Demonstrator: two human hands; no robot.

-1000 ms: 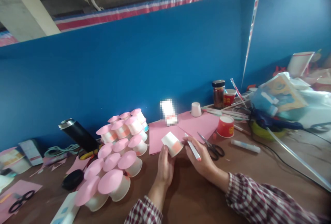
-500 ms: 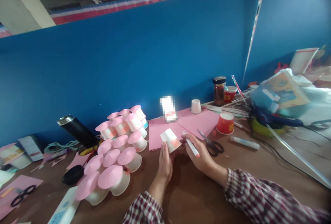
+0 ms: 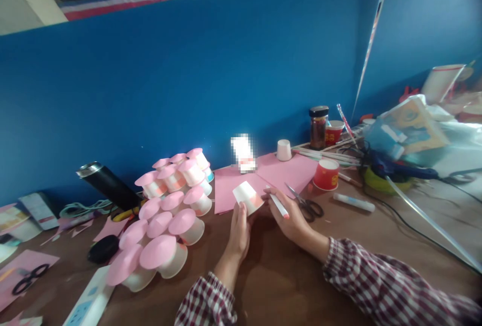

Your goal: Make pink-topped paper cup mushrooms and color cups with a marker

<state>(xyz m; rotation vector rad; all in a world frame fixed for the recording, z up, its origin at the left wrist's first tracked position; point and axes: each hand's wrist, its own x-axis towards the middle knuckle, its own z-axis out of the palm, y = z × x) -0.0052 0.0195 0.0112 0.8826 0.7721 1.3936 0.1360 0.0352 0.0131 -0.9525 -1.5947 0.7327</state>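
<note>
A white paper cup (image 3: 246,196) with an orange patch is tilted in my left hand (image 3: 238,233), whose fingers are closed around its lower side. My right hand (image 3: 289,220) grips a white marker pen (image 3: 277,205) with an orange-red end, just right of the cup. The pen's far tip is close to the cup but apart from it. Behind both hands lie pink paper sheets (image 3: 229,185). To the left stand several upturned paper cups with pink cone tops (image 3: 160,251), set in rows. Scissors (image 3: 309,209) with black handles lie just beyond my right hand.
A small white cup (image 3: 283,150), a red paper cup (image 3: 326,175) and a capped marker (image 3: 354,202) sit at the right. Farther right are a blue glue gun (image 3: 399,168) with its cable and plastic bags. At left are a black flask (image 3: 109,185) and a power strip (image 3: 90,296).
The view has shifted slightly, so everything sits a little higher and farther left. Both hands keep hold of the cup and marker pen, with hardly any other movement.
</note>
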